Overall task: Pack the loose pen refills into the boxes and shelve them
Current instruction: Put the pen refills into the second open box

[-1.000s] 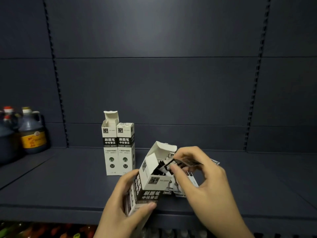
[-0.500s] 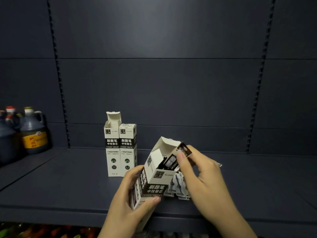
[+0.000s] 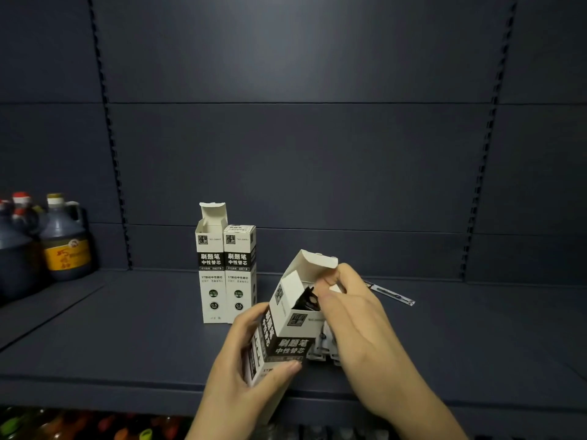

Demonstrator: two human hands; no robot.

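My left hand (image 3: 241, 360) grips a white and black refill box (image 3: 286, 325), tilted with its top flap open, low over the shelf's front. My right hand (image 3: 352, 319) has its fingertips at the box mouth, pinching dark packed refills (image 3: 309, 300) that sit in the opening. More packed refills (image 3: 324, 347) lie on the shelf behind the box, partly hidden by my right hand. A single loose refill (image 3: 392, 293) lies on the shelf to the right. Two like boxes stand upright further back: an open box (image 3: 210, 265) and a closed box (image 3: 239, 271) beside it.
The dark shelf board (image 3: 127, 328) stretches wide, with a slotted back panel behind. Dark sauce bottles (image 3: 63, 239) stand at the far left. Coloured bottle caps (image 3: 95, 427) show on the level below the shelf's front edge.
My right hand pushed the dark refills down into the held box; they stuck out above the mouth before and now sit inside it. The view shifted slightly.
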